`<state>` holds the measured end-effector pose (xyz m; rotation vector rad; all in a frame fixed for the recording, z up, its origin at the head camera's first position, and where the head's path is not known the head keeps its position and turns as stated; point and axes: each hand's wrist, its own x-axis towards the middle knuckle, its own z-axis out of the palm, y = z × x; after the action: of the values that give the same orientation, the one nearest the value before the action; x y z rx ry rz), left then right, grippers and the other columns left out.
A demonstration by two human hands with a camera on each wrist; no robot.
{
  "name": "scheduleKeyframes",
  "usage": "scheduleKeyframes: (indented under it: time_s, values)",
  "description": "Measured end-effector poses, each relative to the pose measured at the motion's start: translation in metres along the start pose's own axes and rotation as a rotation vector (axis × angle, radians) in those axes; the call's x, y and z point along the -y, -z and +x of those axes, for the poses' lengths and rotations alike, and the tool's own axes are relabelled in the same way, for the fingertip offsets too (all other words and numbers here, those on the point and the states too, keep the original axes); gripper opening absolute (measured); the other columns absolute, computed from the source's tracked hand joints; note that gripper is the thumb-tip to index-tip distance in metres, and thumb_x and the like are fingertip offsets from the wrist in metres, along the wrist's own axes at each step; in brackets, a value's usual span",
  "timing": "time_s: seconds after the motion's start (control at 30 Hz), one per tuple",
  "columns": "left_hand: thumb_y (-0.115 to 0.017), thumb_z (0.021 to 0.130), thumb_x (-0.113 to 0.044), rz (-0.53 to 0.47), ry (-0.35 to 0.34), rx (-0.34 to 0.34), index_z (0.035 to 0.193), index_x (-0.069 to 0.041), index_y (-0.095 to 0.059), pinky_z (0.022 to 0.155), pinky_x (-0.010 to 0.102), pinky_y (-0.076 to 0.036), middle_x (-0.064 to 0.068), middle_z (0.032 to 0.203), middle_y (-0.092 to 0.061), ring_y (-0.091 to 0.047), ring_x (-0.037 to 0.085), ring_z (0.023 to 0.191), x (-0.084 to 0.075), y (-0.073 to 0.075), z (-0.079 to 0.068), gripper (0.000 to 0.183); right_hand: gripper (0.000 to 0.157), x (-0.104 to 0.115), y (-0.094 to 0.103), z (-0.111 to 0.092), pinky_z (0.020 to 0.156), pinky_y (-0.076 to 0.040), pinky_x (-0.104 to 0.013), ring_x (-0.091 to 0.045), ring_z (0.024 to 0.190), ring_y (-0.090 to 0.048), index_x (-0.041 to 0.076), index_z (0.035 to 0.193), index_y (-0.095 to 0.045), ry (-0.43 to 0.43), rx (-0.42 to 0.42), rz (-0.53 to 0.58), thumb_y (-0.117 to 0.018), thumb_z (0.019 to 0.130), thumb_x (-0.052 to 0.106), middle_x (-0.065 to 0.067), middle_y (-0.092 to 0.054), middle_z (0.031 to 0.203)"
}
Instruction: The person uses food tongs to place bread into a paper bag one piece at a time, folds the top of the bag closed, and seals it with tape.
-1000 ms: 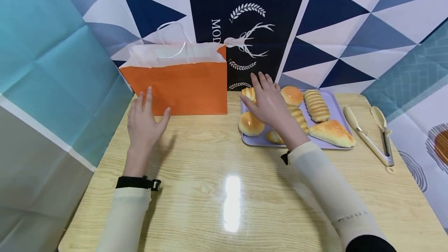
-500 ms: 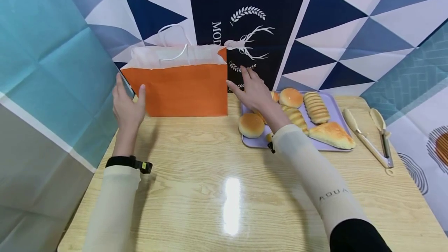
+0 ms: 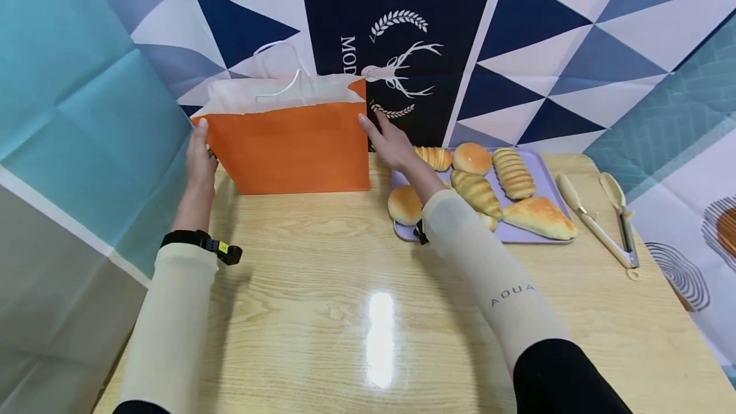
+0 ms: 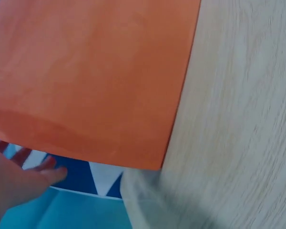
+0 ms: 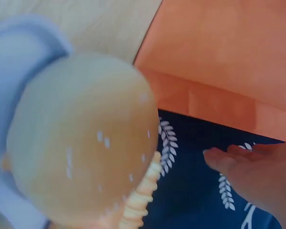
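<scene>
An orange paper bag [image 3: 293,149] with a white lining and white rope handles stands upright at the back left of the table. My left hand [image 3: 200,161] is at its left side, one fingertip by the top left corner. In the left wrist view that hand [image 4: 19,181] reaches along the bag's side edge with loosely bent fingers. My right hand [image 3: 393,145] extends to the bag's right edge, its fingers fairly straight. Through the right wrist camera, the right hand [image 5: 257,174] shows beside the bag's side fold [image 5: 205,102].
Right of the bag lies a lilac tray [image 3: 543,174] of several breads, among them a round bun [image 3: 405,205] under my right forearm. Tongs [image 3: 604,235] lie at the table's right. A patterned cloth wall [image 3: 517,50] closes off the back.
My left hand has moved left and forward from the bag's front to its left side. My right hand has moved left from over the tray to the bag's right edge.
</scene>
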<state>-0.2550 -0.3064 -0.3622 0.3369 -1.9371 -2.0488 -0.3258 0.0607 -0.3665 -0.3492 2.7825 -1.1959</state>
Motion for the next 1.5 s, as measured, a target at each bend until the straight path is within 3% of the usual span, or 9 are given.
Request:
scheduleKeyframes:
  time_s: [0.13, 0.33, 0.47, 0.63, 0.83, 0.93, 1.13, 1.3, 1.5]
  values:
    - [-0.04, 0.093, -0.069, -0.085, 0.078, -0.011, 0.13, -0.023, -0.053, 0.11, 0.042, -0.028, -0.004, 0.129, -0.049, -0.044, 0.015, 0.117, 0.005, -0.002, 0.006, 0.061, 0.097, 0.004, -0.006, 0.005, 0.119, -0.015, -0.052, -0.026, 0.146, -0.015, 0.024, 0.161, -0.011, -0.024, 0.03, 0.103, -0.015, 0.086, 0.085, -0.001, -0.016, 0.165]
    - [-0.029, 0.09, -0.078, -0.063, 0.134, -0.025, 0.147, -0.035, -0.037, 0.113, 0.05, -0.02, -0.005, 0.148, -0.038, -0.035, 0.013, 0.129, 0.01, -0.004, 0.009, 0.073, 0.095, 0.008, -0.019, 0.009, 0.12, -0.015, -0.048, -0.018, 0.145, -0.017, 0.029, 0.16, -0.014, -0.006, 0.046, 0.225, -0.015, 0.084, 0.086, 0.006, -0.018, 0.164]
    - [-0.023, 0.088, -0.082, -0.038, 0.168, -0.032, 0.148, -0.034, -0.036, 0.111, 0.048, -0.02, -0.004, 0.146, -0.039, -0.034, 0.013, 0.129, 0.011, -0.003, 0.009, 0.078, 0.095, 0.01, -0.028, 0.009, 0.121, -0.012, -0.046, -0.015, 0.145, -0.014, 0.03, 0.159, -0.015, -0.002, 0.056, 0.297, -0.017, 0.083, 0.087, 0.009, -0.014, 0.164]
    - [-0.024, 0.087, -0.082, -0.046, 0.172, -0.026, 0.13, -0.027, -0.05, 0.096, 0.038, -0.026, -0.006, 0.118, -0.049, -0.044, 0.01, 0.108, 0.012, -0.002, 0.007, 0.074, 0.095, 0.011, -0.035, 0.007, 0.121, -0.011, -0.043, -0.012, 0.145, -0.012, 0.03, 0.159, -0.016, -0.004, 0.058, 0.363, -0.019, 0.083, 0.087, 0.009, -0.013, 0.164]
    - [-0.031, 0.088, -0.08, -0.136, 0.147, -0.024, 0.107, -0.022, -0.056, 0.078, 0.03, -0.031, -0.003, 0.084, -0.046, -0.045, 0.012, 0.077, 0.012, 0.0, 0.002, 0.066, 0.09, 0.008, -0.038, 0.002, 0.122, -0.008, -0.043, -0.007, 0.145, -0.009, 0.034, 0.159, -0.015, 0.002, 0.088, 0.405, -0.018, 0.085, 0.086, 0.012, -0.013, 0.163]
    - [-0.026, 0.09, -0.078, -0.165, 0.147, 0.021, 0.116, -0.027, -0.057, 0.08, 0.03, -0.033, -0.005, 0.093, -0.05, -0.048, 0.01, 0.085, 0.012, 0.003, -0.004, 0.065, 0.09, 0.007, -0.038, -0.002, 0.122, -0.007, -0.042, -0.007, 0.145, -0.009, 0.03, 0.159, -0.014, 0.013, 0.098, 0.409, -0.017, 0.087, 0.084, 0.011, -0.013, 0.164]
    - [-0.017, 0.093, -0.076, -0.201, 0.165, 0.048, 0.121, -0.025, -0.06, 0.069, 0.025, -0.036, -0.005, 0.092, -0.053, -0.049, 0.009, 0.081, 0.014, 0.007, -0.015, 0.072, 0.092, 0.004, -0.037, -0.013, 0.122, -0.005, -0.043, -0.008, 0.145, -0.006, 0.029, 0.16, -0.01, 0.006, 0.13, 0.411, -0.015, 0.087, 0.084, 0.009, -0.01, 0.164]
    - [-0.02, 0.093, -0.076, -0.175, 0.158, 0.076, 0.147, -0.04, -0.042, 0.092, 0.031, -0.03, -0.005, 0.136, -0.046, -0.043, 0.01, 0.115, 0.013, 0.008, -0.029, 0.068, 0.095, 0.001, -0.037, -0.023, 0.122, -0.005, -0.042, -0.008, 0.145, -0.005, 0.026, 0.16, -0.01, 0.011, 0.147, 0.43, -0.017, 0.086, 0.085, 0.007, -0.009, 0.165]
    - [-0.022, 0.093, -0.075, -0.164, 0.144, 0.123, 0.15, -0.045, -0.035, 0.109, 0.042, -0.023, -0.004, 0.152, -0.033, -0.035, 0.015, 0.128, 0.018, 0.01, -0.049, 0.065, 0.093, -0.005, -0.034, -0.045, 0.121, -0.004, -0.042, -0.007, 0.145, -0.002, 0.027, 0.16, -0.01, -0.003, 0.188, 0.423, -0.02, 0.087, 0.084, 0.007, -0.005, 0.165]
